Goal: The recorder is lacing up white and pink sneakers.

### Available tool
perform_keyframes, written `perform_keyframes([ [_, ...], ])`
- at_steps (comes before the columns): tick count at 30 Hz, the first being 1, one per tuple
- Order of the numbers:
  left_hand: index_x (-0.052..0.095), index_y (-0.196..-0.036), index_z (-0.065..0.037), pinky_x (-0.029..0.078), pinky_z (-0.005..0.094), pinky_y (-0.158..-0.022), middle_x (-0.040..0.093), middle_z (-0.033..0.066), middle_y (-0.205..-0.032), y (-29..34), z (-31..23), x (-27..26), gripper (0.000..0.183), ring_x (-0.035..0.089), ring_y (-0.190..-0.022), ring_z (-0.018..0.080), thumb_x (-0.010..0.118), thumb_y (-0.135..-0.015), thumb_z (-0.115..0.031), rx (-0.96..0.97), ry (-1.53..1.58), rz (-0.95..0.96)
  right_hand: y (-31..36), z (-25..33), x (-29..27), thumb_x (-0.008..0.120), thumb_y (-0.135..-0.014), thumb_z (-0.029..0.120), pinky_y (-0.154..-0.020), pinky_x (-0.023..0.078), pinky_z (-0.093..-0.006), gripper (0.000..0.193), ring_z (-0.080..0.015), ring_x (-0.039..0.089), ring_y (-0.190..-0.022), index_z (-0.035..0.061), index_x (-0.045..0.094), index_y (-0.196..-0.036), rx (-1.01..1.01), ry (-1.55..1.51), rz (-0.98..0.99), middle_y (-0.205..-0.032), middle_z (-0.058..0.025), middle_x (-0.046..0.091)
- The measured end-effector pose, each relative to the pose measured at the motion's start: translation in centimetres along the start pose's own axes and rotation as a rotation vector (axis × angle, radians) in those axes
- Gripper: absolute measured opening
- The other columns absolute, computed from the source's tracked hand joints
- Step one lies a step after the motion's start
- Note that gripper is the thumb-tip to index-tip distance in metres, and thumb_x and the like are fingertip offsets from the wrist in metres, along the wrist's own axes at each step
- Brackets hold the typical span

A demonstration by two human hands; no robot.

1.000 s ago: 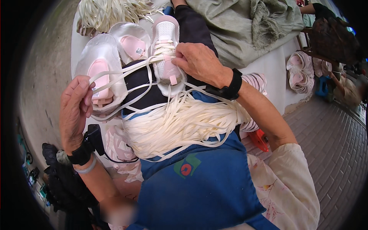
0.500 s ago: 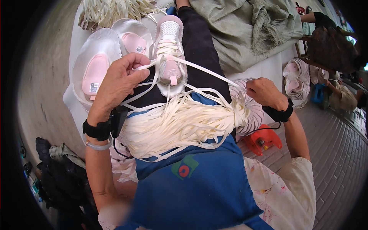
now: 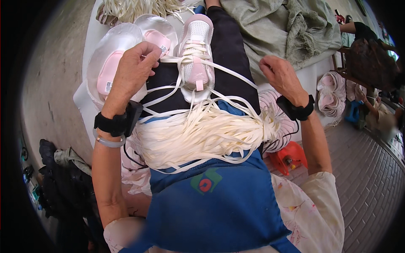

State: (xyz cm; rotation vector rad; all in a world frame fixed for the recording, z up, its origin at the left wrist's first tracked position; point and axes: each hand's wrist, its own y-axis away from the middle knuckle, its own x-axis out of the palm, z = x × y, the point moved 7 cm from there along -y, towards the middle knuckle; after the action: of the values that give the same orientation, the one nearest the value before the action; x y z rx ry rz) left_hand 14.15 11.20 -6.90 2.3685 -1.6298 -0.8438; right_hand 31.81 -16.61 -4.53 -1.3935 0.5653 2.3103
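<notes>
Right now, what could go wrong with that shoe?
The pink-and-white mesh shoe, lying against the black fabric trousers, might shift if tugged. Its flat cream lace, reaching out to the right, could tangle with the loose heap of cream laces over the blue cloth apron.

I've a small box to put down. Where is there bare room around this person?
Bare concrete lies left of the white surface; bare paving borders the right forearm and stacked shoe uppers. The lap is crowded with shoe and lace bundle.
</notes>
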Motion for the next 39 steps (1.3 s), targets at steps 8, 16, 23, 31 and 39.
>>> perform_keyframes([
  [8, 0.062, -0.092, -0.001, 0.043, 0.0219, -0.057, 0.056, -0.0017, -0.075, -0.3, -0.3, 3.7, 0.02, 0.048, -0.063, 0.0063, 0.061, -0.092, -0.021, 0.055, -0.156, 0.102, -9.2, 12.0, 3.2, 0.061, -0.081, 0.013, -0.069, 0.051, -0.0426, 0.011, -0.0341, 0.063, -0.078, 0.0026, 0.064, -0.085, -0.293, -0.256, -0.158, -0.081, -0.0151, 0.061],
  [16, 0.066, -0.09, 0.0, 0.05, 0.0307, -0.072, 0.067, 0.0106, -0.079, 0.5, 0.0, 3.6, 0.018, 0.064, -0.073, 0.0211, 0.066, -0.082, -0.016, 0.107, -0.077, 0.073, -9.7, 14.0, 4.9, 0.063, -0.076, 0.011, -0.062, 0.053, -0.0408, 0.011, -0.0336, 0.066, -0.074, 0.0009, 0.064, -0.081, -0.257, 0.13, -0.028, -0.084, -0.0156, 0.062],
  [23, 0.066, -0.094, -0.001, 0.044, 0.0204, -0.06, 0.062, 0.0007, -0.08, 0.7, 0.3, 3.8, 0.014, 0.052, -0.064, 0.0059, 0.064, -0.089, -0.014, 0.213, 0.159, -0.009, -10.8, 12.8, 5.1, 0.064, -0.074, 0.01, -0.059, 0.051, -0.034, 0.009, -0.0224, 0.065, -0.065, 0.001, 0.064, -0.075, -0.294, -0.054, -0.071, -0.078, -0.0103, 0.063],
  [31, 0.062, -0.099, -0.002, 0.038, 0.0203, -0.041, 0.059, 0.0003, -0.08, 0.4, 0.4, 2.4, 0.017, 0.044, -0.048, 0.0045, 0.058, -0.093, -0.017, -0.059, 0.074, -0.106, -12.4, 11.2, 4.3, 0.059, -0.085, 0.017, -0.063, 0.046, -0.0248, 0.018, -0.0113, 0.054, -0.065, 0.0007, 0.064, -0.082, -0.038, -0.596, 0.349, -0.072, -0.0037, 0.058],
  [39, 0.066, -0.092, 0.001, 0.049, 0.0319, -0.069, 0.066, 0.0129, -0.08, 0.0, -0.8, 3.8, 0.021, 0.062, -0.072, 0.0206, 0.067, -0.078, -0.015, 0.071, -0.048, 0.04, -10.0, 13.5, 4.4, 0.063, -0.078, 0.011, -0.062, 0.054, -0.0389, 0.015, -0.0313, 0.065, -0.075, 0.0023, 0.064, -0.09, -0.353, 0.051, -0.002, -0.085, -0.0139, 0.062],
])
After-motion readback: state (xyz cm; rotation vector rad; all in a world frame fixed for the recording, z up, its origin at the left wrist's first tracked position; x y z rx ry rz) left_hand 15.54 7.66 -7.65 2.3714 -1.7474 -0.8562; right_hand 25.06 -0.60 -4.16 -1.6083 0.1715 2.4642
